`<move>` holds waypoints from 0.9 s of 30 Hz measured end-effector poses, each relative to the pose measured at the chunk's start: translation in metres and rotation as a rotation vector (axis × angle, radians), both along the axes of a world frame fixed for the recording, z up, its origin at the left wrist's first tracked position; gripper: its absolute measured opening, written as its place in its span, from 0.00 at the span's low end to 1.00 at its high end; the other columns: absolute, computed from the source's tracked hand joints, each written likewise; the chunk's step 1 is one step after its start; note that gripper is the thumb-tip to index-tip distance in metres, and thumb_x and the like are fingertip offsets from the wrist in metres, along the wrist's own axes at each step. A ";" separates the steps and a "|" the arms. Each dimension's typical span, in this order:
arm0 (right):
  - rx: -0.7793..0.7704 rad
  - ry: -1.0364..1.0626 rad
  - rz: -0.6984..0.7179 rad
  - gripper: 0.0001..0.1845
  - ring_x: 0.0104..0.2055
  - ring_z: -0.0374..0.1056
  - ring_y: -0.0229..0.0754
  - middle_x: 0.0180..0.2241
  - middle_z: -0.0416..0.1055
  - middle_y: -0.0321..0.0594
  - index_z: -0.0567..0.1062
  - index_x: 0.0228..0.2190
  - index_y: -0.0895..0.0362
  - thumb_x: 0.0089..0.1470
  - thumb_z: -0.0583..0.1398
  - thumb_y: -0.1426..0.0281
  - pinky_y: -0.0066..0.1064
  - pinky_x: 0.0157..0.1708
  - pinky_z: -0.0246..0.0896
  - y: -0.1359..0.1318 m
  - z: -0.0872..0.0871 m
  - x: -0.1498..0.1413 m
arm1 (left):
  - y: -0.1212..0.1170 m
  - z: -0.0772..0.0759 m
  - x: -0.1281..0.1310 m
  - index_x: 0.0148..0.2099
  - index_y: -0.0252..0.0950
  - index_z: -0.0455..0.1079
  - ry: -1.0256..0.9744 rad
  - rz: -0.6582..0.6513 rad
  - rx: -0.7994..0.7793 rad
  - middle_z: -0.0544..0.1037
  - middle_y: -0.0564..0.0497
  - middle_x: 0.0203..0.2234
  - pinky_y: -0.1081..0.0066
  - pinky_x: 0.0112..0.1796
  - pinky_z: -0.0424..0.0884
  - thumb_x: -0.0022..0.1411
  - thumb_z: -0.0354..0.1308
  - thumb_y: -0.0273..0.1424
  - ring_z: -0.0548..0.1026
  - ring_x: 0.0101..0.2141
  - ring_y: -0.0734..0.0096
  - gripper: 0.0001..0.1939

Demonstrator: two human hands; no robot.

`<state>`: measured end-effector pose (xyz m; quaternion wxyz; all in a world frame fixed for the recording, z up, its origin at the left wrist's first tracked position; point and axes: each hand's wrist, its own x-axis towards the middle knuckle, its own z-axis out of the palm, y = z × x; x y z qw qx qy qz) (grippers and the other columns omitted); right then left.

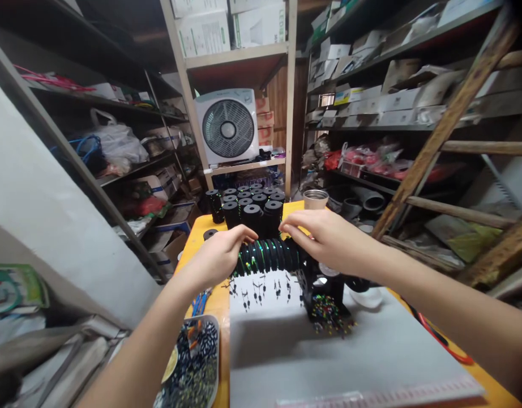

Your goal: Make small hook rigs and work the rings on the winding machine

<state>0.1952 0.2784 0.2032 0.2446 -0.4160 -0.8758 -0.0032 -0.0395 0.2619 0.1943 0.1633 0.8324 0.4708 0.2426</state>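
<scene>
A row of black round spools (267, 255) wound with green-flecked line lies sideways between my hands, above a white sheet (329, 351) on the orange table (197, 232). My left hand (221, 255) closes around the row's left end. My right hand (324, 238) grips its right end with bent fingers, beside a black stand (324, 297). Small rigs with coloured beads hang under the row onto the sheet.
Stacks of black spools (252, 207) stand at the table's far end next to a metal cup (315, 199). A tray of small dark pieces (195, 365) sits at my near left. Crowded shelves line both sides; a white fan (228, 126) is behind, a wooden ladder (448, 113) at right.
</scene>
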 end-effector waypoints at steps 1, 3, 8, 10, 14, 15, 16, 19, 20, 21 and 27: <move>0.075 0.004 0.006 0.16 0.37 0.66 0.40 0.35 0.71 0.40 0.73 0.35 0.58 0.64 0.48 0.65 0.32 0.39 0.57 -0.007 -0.004 0.002 | 0.004 0.001 0.000 0.47 0.38 0.69 -0.008 -0.003 -0.029 0.75 0.53 0.43 0.69 0.47 0.66 0.69 0.41 0.30 0.72 0.44 0.72 0.15; 0.213 -0.007 0.021 0.16 0.41 0.66 0.41 0.38 0.71 0.41 0.73 0.40 0.59 0.64 0.47 0.68 0.35 0.42 0.57 -0.018 -0.015 0.003 | 0.012 0.001 0.001 0.48 0.37 0.68 -0.023 -0.001 -0.084 0.75 0.52 0.43 0.70 0.47 0.66 0.68 0.40 0.29 0.72 0.44 0.73 0.16; 0.413 -0.084 0.041 0.17 0.42 0.65 0.44 0.40 0.71 0.44 0.72 0.43 0.63 0.65 0.46 0.70 0.39 0.44 0.57 -0.023 -0.038 -0.002 | 0.033 0.001 0.001 0.48 0.35 0.69 0.000 0.034 -0.186 0.77 0.48 0.42 0.69 0.45 0.68 0.68 0.41 0.33 0.74 0.42 0.69 0.17; 0.370 -0.063 0.047 0.18 0.41 0.65 0.44 0.38 0.71 0.45 0.73 0.41 0.63 0.66 0.45 0.70 0.38 0.43 0.56 -0.019 -0.040 -0.003 | 0.035 0.003 0.001 0.49 0.34 0.68 0.007 0.068 -0.148 0.77 0.47 0.39 0.68 0.44 0.68 0.68 0.42 0.33 0.74 0.40 0.68 0.17; 0.047 -0.007 0.020 0.24 0.34 0.65 0.41 0.30 0.70 0.45 0.72 0.31 0.62 0.66 0.42 0.66 0.33 0.37 0.55 -0.004 -0.032 -0.002 | 0.019 0.012 0.006 0.50 0.36 0.67 0.016 0.111 0.018 0.76 0.48 0.42 0.65 0.46 0.65 0.68 0.42 0.36 0.73 0.44 0.65 0.16; -0.043 0.004 0.009 0.25 0.32 0.64 0.40 0.28 0.69 0.44 0.71 0.28 0.61 0.66 0.42 0.64 0.31 0.34 0.54 0.001 -0.030 -0.001 | 0.013 0.014 0.008 0.50 0.37 0.67 0.025 0.085 0.035 0.76 0.50 0.44 0.67 0.46 0.65 0.69 0.42 0.37 0.72 0.44 0.67 0.16; -0.126 0.011 0.001 0.26 0.29 0.62 0.38 0.25 0.68 0.43 0.70 0.26 0.61 0.66 0.41 0.62 0.30 0.31 0.53 0.005 -0.027 0.000 | 0.008 0.015 0.011 0.49 0.38 0.68 0.039 0.050 0.037 0.75 0.51 0.44 0.68 0.46 0.65 0.69 0.42 0.38 0.72 0.45 0.68 0.16; -0.308 -0.010 0.004 0.28 0.23 0.56 0.36 0.20 0.63 0.39 0.64 0.22 0.60 0.65 0.42 0.57 0.29 0.26 0.48 0.019 -0.020 0.001 | 0.001 0.013 0.018 0.50 0.39 0.68 0.096 -0.041 0.024 0.75 0.53 0.46 0.71 0.47 0.65 0.69 0.41 0.39 0.72 0.47 0.71 0.18; -0.341 -0.028 0.011 0.28 0.22 0.55 0.35 0.19 0.61 0.38 0.63 0.21 0.60 0.65 0.43 0.56 0.29 0.25 0.48 0.021 -0.017 0.001 | 0.001 0.011 0.019 0.51 0.39 0.69 0.118 -0.054 0.018 0.75 0.52 0.46 0.70 0.47 0.65 0.69 0.41 0.40 0.72 0.47 0.69 0.19; -0.352 -0.040 0.020 0.27 0.22 0.55 0.35 0.20 0.62 0.38 0.63 0.21 0.60 0.64 0.44 0.57 0.29 0.26 0.48 0.023 -0.015 0.001 | 0.003 0.009 0.020 0.51 0.40 0.69 0.139 -0.057 0.013 0.76 0.51 0.45 0.68 0.47 0.65 0.69 0.40 0.41 0.72 0.46 0.67 0.20; 0.013 0.205 -0.005 0.10 0.39 0.64 0.37 0.37 0.70 0.39 0.70 0.36 0.59 0.63 0.51 0.68 0.30 0.40 0.56 -0.011 -0.011 0.009 | 0.017 0.001 0.018 0.50 0.41 0.71 0.220 -0.046 -0.016 0.77 0.48 0.43 0.62 0.47 0.65 0.69 0.36 0.45 0.73 0.45 0.59 0.26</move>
